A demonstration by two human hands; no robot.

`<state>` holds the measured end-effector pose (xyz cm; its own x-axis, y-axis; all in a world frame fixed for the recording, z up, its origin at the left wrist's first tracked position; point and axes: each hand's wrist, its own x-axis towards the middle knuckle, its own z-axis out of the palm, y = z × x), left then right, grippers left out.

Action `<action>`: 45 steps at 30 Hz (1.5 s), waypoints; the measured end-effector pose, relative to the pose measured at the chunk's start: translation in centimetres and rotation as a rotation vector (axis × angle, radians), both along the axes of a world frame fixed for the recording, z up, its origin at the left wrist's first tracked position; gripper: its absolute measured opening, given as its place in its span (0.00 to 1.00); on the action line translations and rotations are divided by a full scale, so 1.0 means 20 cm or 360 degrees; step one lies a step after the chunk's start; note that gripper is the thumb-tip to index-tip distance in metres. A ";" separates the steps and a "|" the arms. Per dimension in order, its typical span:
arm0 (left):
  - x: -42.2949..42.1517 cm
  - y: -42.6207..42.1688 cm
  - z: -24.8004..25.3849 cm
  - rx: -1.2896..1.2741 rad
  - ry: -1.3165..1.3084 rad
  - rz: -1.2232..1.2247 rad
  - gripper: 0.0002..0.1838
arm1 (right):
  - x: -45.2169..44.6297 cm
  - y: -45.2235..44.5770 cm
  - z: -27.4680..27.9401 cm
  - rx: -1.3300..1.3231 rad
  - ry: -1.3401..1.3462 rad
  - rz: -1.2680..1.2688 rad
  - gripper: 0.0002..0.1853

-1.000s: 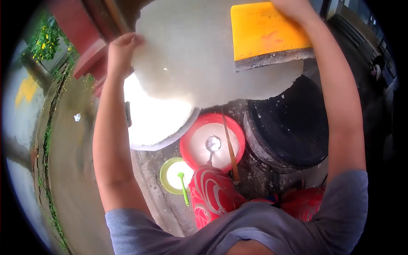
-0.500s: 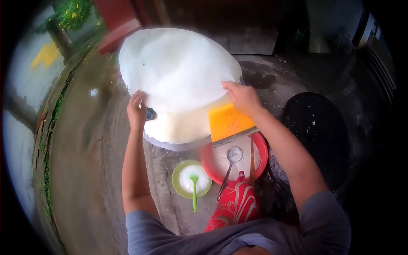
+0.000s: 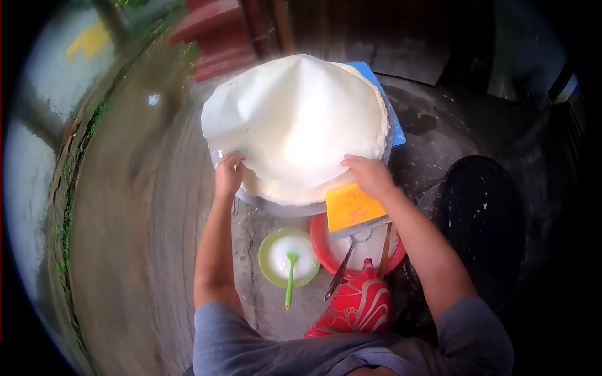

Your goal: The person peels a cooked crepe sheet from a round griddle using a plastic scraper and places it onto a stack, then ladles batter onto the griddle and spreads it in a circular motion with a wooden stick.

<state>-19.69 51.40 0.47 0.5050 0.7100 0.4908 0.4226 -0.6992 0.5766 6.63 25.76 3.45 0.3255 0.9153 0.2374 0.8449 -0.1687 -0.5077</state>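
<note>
Ok so picture a clock face centred on the big white sheet [image 3: 291,116], 12 o'clock pointing away from the person. The sheet is thin and floppy, with a tall soft fold running up toward 12, and it lies over a pale layer [image 3: 269,188] on a round greyish base [image 3: 276,209]. Both hands are on its near side, so nearly all of it spreads out beyond them. Left hand [image 3: 230,172] is at about 8 o'clock, fingers and thumb closed in a pinch on the edge. Right hand [image 3: 370,175] is between 4 and 5, also pinching the edge with thumb and finger nearly together. That same right hand has an orange scraper [image 3: 352,207] right under it, at 5 o'clock, looks tucked in the palm but the exact grip is hidden. Something flat and blue [image 3: 397,128] pokes out from under the pile between 1 and 3. Down at 6, well clear of both hands, there's a green bowl [image 3: 266,266] of white stuff with a bright green brush [image 3: 290,279] in it. At 5, past the scraper, a red basin [image 3: 320,243] holds a ladle [image 3: 338,272] and a wooden stick [image 3: 385,250]. Big dark round pan [image 3: 483,219] sits way out at 4.
</note>
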 end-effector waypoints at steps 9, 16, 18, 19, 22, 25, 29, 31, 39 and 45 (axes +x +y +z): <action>0.00 0.05 0.03 -0.0267 -0.0282 -0.0001 0.08 | -0.01 0.05 0.16 0.0115 0.0282 -0.0164 0.09; 0.02 0.08 -0.03 -0.0469 -0.0271 0.0177 0.08 | 0.01 0.13 0.15 0.0209 0.0179 -0.0097 0.08; 0.01 0.08 -0.04 -0.0535 -0.0279 0.0173 0.09 | 0.02 0.14 0.13 0.0178 0.0185 -0.0064 0.08; 0.00 0.08 -0.05 -0.0537 -0.0283 0.0184 0.09 | 0.02 0.14 0.13 0.0147 0.0195 -0.0043 0.08; -0.02 0.08 -0.07 -0.0324 -0.0272 0.0158 0.10 | 0.02 0.15 0.11 0.0031 0.0248 -0.0053 0.08; -0.02 0.07 -0.05 -0.0338 -0.0300 0.0118 0.12 | 0.06 0.18 0.08 0.0100 0.0399 -0.0058 0.09; 0.07 -0.01 -0.02 -0.0018 -0.0391 0.0656 0.29 | 0.11 0.23 0.08 0.0100 0.0484 -0.0068 0.09; 0.13 0.02 -0.10 -0.0192 -0.0202 0.1206 0.41 | 0.12 0.25 0.07 0.0095 0.0513 -0.0052 0.09; 0.20 0.05 0.10 -0.0336 0.0549 0.0905 0.43 | 0.06 0.24 0.10 0.0111 0.0404 -0.0012 0.09; 0.05 0.06 0.15 -0.0589 0.0389 0.1178 0.42 | -0.06 0.21 0.10 0.0124 0.0286 0.0088 0.09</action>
